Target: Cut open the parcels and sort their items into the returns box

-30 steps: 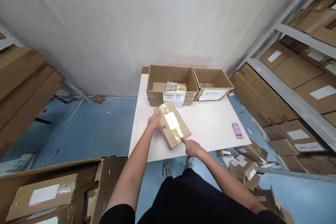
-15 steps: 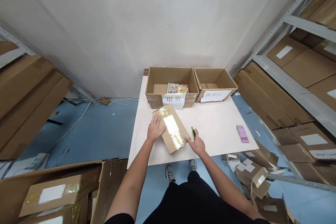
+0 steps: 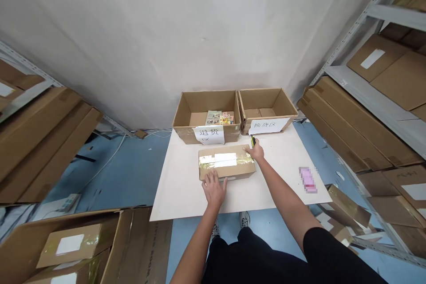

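A taped cardboard box point(image 3: 239, 168) with a white label lies crosswise on the white table point(image 3: 179, 186). My left hand point(image 3: 214, 188) rests on its near side, fingers spread over the front edge. At the box's right end is my right hand point(image 3: 255, 151), thumb touching the far right corner. Its fingers are wrapped round a black and yellow utility knife point(image 3: 253, 141), which points away from me. Whether the blade is out is too small to tell.
Behind the box stand two open cartons with paper signs; the left carton point(image 3: 183, 135) holds colourful booklets, beside the right carton point(image 3: 288, 122). A pixelated pink item point(image 3: 308, 180) lies at right. A large carton point(image 3: 113, 248) of parcels is lower left; shelves point(image 3: 382, 93) flank the table.
The box has been turned from a steep slant to lie crosswise. My left hand has shifted to its near side, and my right hand with the knife has moved to its far right corner.
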`<state>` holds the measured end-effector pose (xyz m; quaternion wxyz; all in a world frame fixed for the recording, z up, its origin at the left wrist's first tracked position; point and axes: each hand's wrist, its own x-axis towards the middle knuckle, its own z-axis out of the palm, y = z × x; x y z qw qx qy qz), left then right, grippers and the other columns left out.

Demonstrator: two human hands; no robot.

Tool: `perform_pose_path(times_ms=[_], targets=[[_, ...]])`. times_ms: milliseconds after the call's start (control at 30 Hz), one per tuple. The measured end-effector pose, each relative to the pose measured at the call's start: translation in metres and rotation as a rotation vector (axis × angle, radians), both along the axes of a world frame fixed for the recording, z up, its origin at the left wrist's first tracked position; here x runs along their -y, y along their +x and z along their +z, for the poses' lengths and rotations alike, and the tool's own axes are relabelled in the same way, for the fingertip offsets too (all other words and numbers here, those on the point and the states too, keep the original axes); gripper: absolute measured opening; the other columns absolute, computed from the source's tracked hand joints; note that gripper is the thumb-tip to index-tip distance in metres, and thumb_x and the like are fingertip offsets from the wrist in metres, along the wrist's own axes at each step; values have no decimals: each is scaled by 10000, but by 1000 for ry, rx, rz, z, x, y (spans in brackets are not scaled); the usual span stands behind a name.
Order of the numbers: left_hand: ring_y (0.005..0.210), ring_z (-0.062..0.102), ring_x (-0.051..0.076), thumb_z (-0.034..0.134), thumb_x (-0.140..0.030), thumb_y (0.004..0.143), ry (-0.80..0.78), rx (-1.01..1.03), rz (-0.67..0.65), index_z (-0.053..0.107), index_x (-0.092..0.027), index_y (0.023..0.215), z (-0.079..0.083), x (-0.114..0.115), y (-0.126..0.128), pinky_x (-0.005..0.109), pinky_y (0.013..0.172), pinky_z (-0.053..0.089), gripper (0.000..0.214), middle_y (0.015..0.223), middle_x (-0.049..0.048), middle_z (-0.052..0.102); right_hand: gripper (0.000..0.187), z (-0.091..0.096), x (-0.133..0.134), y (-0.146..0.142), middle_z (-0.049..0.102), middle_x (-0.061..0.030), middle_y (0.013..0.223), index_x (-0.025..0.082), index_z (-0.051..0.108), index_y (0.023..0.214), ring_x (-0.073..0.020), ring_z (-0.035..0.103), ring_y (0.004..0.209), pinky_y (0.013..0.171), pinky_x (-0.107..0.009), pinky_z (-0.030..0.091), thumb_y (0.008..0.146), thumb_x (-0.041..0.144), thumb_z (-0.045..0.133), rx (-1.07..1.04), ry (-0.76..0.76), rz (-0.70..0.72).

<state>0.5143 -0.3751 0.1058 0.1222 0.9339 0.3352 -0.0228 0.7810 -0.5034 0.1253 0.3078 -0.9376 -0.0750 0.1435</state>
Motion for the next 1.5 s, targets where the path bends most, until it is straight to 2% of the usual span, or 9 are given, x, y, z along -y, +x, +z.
perform_pose_path(times_ms=[67, 133, 233, 333, 467, 767, 1300, 1367, 1500], targets=[[1499, 305, 442, 206, -656, 1002, 8, -33, -17, 174, -171, 1671, 6, 7, 0, 629, 1196, 288, 827, 1572, 199, 473, 788, -3, 9, 13, 727, -111, 1188, 230, 382, 1536, -273, 705, 1026, 839, -319, 519, 882, 541, 693, 1, 92, 53], [1496, 315, 434, 231, -644, 1002, 33, -32, -38, 224, -170, 1662, 14, 2, 8, 611, 1208, 286, 812, 1566, 195, 480, 643, -8, 23, 15, 740, -79, 1086, 230, 392, 1533, -232, 716, 907, 795, -302, 531, 983, 538, 517, -24, 196, 47], [1561, 199, 407, 270, -656, 992, 41, -21, -125, 205, -239, 1668, 22, -13, 34, 581, 1237, 260, 797, 1695, 109, 309, 582, -21, 52, 4, 702, 7, 835, 238, 367, 1547, -163, 653, 609, 654, -266, 537, 1029, 502, 345, -133, 353, 16], [1602, 77, 367, 248, -678, 990, 13, -72, -182, 181, -307, 1668, 20, -20, 61, 583, 1265, 195, 775, 1749, 23, 157, 596, -31, 76, -9, 618, 76, 683, 257, 367, 1543, -128, 556, 464, 539, -234, 516, 991, 479, 399, -258, 496, 49], [1612, 40, 332, 198, -695, 993, -2, -143, -189, 171, -348, 1662, 7, -18, 71, 587, 1276, 140, 753, 1751, -6, 125, 576, -33, 86, -16, 570, 99, 607, 256, 455, 1478, -121, 532, 453, 480, -210, 496, 937, 448, 512, -368, 596, 123], [1609, 61, 344, 206, -668, 1009, 60, -147, -200, 190, -318, 1662, -4, -13, 59, 606, 1266, 168, 741, 1751, 15, 97, 450, -29, 88, -10, 512, 113, 549, 269, 523, 1384, -99, 468, 416, 425, -173, 446, 938, 323, 550, -440, 559, 212], [1610, 69, 335, 224, -653, 1014, 50, -161, -207, 212, -315, 1658, -4, -13, 57, 608, 1262, 161, 727, 1750, 21, 108, 502, -20, 157, -44, 522, 119, 532, 263, 527, 1368, -97, 459, 417, 418, -166, 425, 874, 328, 597, -633, 562, 371], [1608, 80, 339, 224, -654, 1012, 45, -160, -207, 222, -315, 1656, 0, -14, 59, 614, 1257, 172, 728, 1750, 25, 115, 508, -23, 160, -49, 521, 117, 533, 257, 533, 1373, -98, 457, 410, 423, -173, 427, 879, 362, 590, -604, 578, 318], [1593, 163, 344, 320, -685, 980, 40, -139, -244, 295, -342, 1634, 13, -35, 61, 586, 1241, 240, 739, 1734, 24, 218, 587, -31, 143, -73, 554, 96, 599, 264, 441, 1472, -130, 518, 433, 470, -232, 486, 940, 508, 483, -411, 614, 0]])
